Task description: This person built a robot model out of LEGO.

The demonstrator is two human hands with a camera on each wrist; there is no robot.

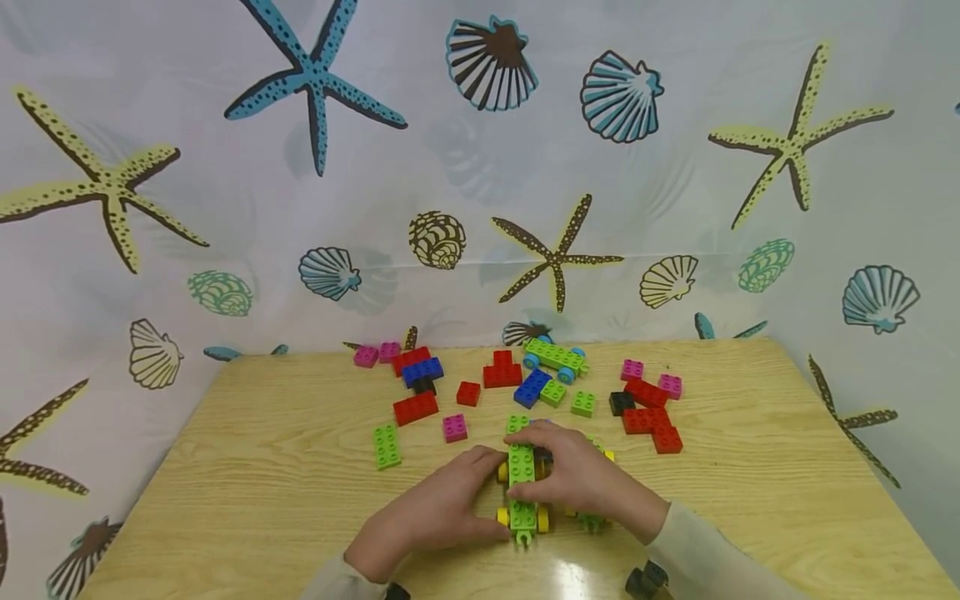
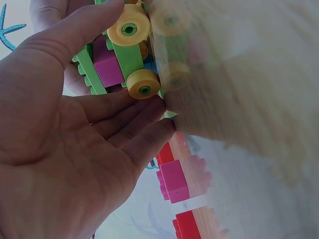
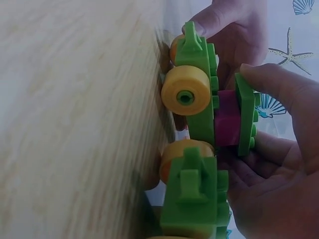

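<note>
A green vehicle base with yellow wheels stands between the hands. On it sits a magenta block, topped by a green plate. My left hand holds the base from its left side, thumb at the near wheel and fingers around the far one. From the right, my right hand grips the green plate between thumb and fingers. Close beside, partly hidden under the right hand, is a second green base with yellow wheels.
Red, blue, magenta, black and green blocks lie across the table's back half, with a blue-wheeled green base at the rear. A green plate lies left of the hands. Black parts are near the right sleeve.
</note>
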